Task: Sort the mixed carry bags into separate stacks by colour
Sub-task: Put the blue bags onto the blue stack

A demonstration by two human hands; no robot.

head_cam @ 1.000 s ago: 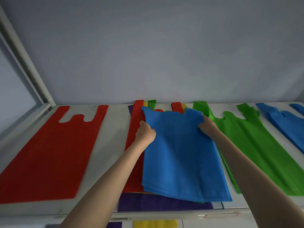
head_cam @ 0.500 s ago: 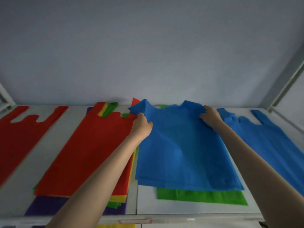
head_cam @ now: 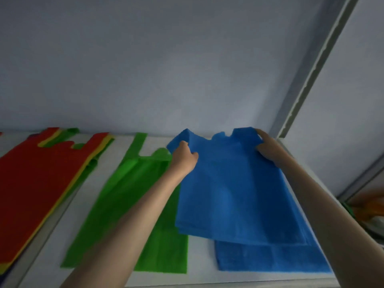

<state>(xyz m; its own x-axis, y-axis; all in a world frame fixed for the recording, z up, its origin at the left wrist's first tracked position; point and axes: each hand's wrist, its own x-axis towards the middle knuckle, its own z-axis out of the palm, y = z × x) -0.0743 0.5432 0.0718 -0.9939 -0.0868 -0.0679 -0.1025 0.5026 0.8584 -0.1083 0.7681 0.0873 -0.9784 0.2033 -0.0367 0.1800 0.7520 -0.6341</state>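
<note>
Right now I see my left hand [head_cam: 184,155] with its fingers curled round the left handle of a blue bag [head_cam: 232,190], thumb on top of the cloth, just right of the frame's middle. My right hand [head_cam: 268,149] grips the bag's right handle further right, its fingers [head_cam: 262,134] wrapped over the top edge. Between the two hands the bag hangs spread out, its upper part lifted and its lower edge lying on a second blue bag [head_cam: 270,258], which rests flat on the white shelf [head_cam: 199,256] in the lower right of the frame. So I count two blue layers; whether more lie beneath, I cannot tell.

Left of the blue ones, in the lower middle, lies a green bag [head_cam: 128,204], flat, handles pointing toward the wall; my left forearm crosses over its right side. It could be one bag or several, the blur hides that.

Further out, at the left edge of the frame, sits the mixed pile [head_cam: 31,183]: red on top, with yellow, green and a dark strip peeking from under its edges, so at least four colours are stacked there.

Behind everything rises a plain pale wall [head_cam: 166,69], and a white frame post [head_cam: 320,55] slants through the upper right of the frame.
</note>
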